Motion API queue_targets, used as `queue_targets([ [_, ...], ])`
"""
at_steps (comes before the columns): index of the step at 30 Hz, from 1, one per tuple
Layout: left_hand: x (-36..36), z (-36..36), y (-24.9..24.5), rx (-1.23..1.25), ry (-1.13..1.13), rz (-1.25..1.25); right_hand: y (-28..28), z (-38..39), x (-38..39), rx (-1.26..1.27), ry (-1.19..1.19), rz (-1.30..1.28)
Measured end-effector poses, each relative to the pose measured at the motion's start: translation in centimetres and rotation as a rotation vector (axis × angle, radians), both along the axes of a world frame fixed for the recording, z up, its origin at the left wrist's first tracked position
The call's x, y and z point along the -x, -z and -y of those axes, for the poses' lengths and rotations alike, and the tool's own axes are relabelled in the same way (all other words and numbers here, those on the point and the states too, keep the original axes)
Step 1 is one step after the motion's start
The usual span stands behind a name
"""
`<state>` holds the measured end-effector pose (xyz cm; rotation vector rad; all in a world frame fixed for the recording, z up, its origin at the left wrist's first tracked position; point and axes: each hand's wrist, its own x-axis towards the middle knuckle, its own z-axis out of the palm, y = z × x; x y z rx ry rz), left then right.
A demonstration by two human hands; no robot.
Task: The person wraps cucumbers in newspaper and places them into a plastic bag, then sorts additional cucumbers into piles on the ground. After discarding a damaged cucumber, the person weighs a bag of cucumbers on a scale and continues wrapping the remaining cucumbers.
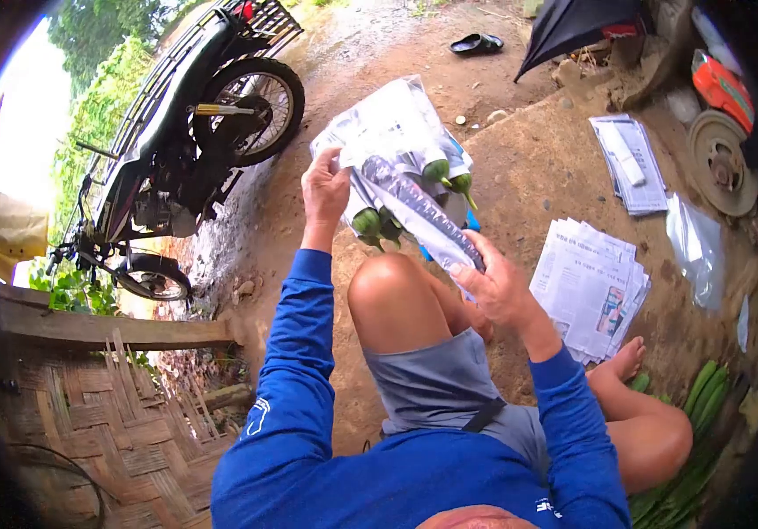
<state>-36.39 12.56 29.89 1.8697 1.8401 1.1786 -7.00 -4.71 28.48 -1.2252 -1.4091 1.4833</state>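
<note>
A long newspaper-wrapped roll (416, 208) lies slantwise between my two hands. My left hand (323, 190) is closed at its far upper end, fingers pinched on the paper. Around the lower right end, my right hand (495, 280) is closed, thumb on top. What is inside the roll is hidden. Beneath and behind it is a pile of newspaper-wrapped bundles in clear plastic (388, 110). Green stemmed vegetable ends (367, 222) stick out of the wraps, with more green ends (436, 171) at the right. A bit of blue shows under the pile.
Newspaper sheets (586, 273) lie right of my knee. Farther off are a folded paper stack (630, 167) and clear plastic bags (694, 247). Long green vegetables (705, 401) lie at lower right. A motorcycle (176, 167) stands left, an umbrella (577, 35) and a sandal (476, 44) beyond.
</note>
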Motion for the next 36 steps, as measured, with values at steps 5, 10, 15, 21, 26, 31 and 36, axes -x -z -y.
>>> queue_targets([
  [5, -0.9, 0.4, 0.4, -0.26, 0.041, -0.068, 1.8, -2.7, 4.5, -0.209, 0.074, 0.172],
  [10, -0.6, 1.0, -0.8, -0.268, 0.087, -0.094, 2.0, -9.9, 12.5, -0.335, 0.102, 0.197],
  [15, 0.8, 0.9, -1.3, -0.159, 0.159, -0.058, 6.1, -15.7, 19.2, -0.535, 0.084, 0.375],
  [21, 4.8, -1.1, 1.0, -0.132, 0.242, -0.069, 5.1, -18.5, 23.2, -0.561, -0.036, 0.808],
  [26, 3.7, -1.1, -0.3, 0.354, 0.226, -0.03, 2.4, -15.4, 21.9, -0.531, -0.12, 1.214],
  [31, 3.6, -1.6, 2.5, 0.071, 0.223, -0.348, 4.9, -7.6, 13.5, -0.672, 0.405, 0.779],
  [36, -5.1, 1.2, -1.2, -0.332, 0.312, -0.596, 3.7, 1.5, 1.6, -0.454, 0.317, 0.737],
])
